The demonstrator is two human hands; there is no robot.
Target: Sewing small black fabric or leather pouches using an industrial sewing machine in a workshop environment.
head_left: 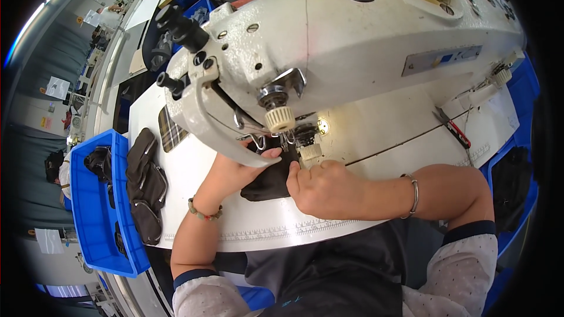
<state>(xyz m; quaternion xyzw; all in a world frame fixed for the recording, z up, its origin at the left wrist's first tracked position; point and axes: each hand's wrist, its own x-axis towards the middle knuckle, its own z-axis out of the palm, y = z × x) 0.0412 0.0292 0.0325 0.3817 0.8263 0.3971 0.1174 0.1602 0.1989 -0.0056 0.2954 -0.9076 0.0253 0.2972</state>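
A white sewing machine (364, 41) stands over a pale table, its presser foot and needle area just ahead of my hands. A dark brown-black cloth piece (264, 186) lies under the needle area, its far part hidden by the machine. My left hand (238, 170) is closed on the cloth's left side, thumb on top, partly covered by the machine's curved white arm. My right hand (323, 188) is curled, with thumb and forefinger pinching the cloth's right edge close to the presser foot.
Left on the table lie dark sewn pieces (144, 185) and a plaid patch (170, 130). A blue bin (108, 199) with dark items stands beyond the left edge. Red-handled snips (455, 131) rest at right. A ruler strip (264, 233) runs along the front edge.
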